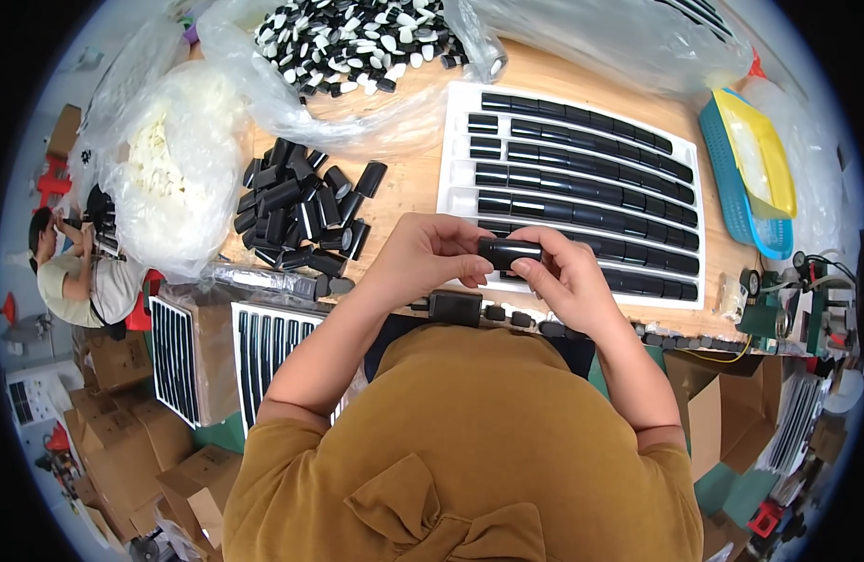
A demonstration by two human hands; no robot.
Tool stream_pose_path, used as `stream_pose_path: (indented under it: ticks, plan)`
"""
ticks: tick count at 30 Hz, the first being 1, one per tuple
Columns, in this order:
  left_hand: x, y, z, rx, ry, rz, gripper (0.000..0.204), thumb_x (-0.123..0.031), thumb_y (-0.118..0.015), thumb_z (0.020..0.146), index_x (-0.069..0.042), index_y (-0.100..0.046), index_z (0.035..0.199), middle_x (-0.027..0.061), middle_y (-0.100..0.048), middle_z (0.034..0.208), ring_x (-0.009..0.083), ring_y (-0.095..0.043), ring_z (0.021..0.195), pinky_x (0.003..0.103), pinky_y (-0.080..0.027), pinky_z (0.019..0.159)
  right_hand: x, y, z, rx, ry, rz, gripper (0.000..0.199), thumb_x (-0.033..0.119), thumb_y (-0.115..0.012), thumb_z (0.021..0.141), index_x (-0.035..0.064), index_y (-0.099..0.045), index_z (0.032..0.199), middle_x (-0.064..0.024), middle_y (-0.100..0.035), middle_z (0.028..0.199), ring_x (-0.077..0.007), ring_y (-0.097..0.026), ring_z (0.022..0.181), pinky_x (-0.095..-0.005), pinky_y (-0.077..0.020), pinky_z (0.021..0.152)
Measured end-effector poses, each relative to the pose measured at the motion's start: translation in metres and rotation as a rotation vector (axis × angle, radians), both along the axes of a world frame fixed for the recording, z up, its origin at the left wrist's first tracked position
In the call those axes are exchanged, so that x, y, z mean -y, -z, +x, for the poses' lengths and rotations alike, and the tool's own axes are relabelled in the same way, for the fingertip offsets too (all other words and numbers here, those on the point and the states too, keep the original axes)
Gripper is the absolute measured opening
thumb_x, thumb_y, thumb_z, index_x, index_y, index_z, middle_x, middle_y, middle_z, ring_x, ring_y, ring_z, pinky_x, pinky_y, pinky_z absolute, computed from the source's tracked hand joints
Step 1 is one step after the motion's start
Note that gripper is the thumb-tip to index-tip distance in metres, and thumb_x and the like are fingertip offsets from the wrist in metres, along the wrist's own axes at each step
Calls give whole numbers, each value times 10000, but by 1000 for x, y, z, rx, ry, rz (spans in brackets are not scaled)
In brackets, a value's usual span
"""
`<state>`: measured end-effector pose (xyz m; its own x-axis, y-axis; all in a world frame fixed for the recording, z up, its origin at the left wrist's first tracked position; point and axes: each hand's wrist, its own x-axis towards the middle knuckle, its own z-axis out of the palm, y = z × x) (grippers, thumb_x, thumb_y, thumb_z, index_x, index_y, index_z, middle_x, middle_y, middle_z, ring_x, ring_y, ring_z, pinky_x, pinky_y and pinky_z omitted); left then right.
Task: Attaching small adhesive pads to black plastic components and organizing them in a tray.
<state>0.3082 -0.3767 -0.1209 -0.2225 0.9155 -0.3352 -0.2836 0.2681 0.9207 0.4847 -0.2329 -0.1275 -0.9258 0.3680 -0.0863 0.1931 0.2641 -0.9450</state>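
Note:
A glossy black cylindrical tube [509, 251] lies sideways between my two hands, above the near edge of the tray. My left hand [439, 251] pinches its left end with thumb and fingers. Around its right end close the thumb and fingers of my right hand [565, 277]. Just beyond is a white tray [458, 101] with rows of similar black tubes; gaps show at the left of some rows. To the left of my left hand, a loose pile of black tubes [305, 208] lies on the wooden table [409, 178].
A heap of small black and white pieces [357, 37] lies on clear plastic at the back. Left stands a plastic bag [160, 178] of whitish pieces. A yellow basket [758, 155] rests on a blue basket [722, 178] at right. Another person [85, 272] sits far left, near cardboard boxes [132, 459].

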Motion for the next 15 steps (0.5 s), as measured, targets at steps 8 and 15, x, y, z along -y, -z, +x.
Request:
stream_pose_path:
  ticks: [8, 15]
  plan:
    - [-20, 28, 10, 129, -399, 279, 609, -505, -266, 1013, -12, -433, 1328, 124, -517, 1299, 217, -452, 1245, 399, -351, 1050, 31, -1, -13, 1, -170, -274, 210, 101, -572, 944, 2, -561, 1129, -18, -633, 742, -28, -467, 527, -187, -373, 481]
    - [-17, 15, 19, 185, -459, 385, 669, -599, -196, 993, -44, -403, 1303, 110, -475, 1284, 208, -421, 1237, 397, -309, 1058, 39, 0, -16, -75, -189, -264, 190, 91, -577, 940, 5, -563, 1108, -17, -637, 721, -29, -477, 501, -183, -366, 465]
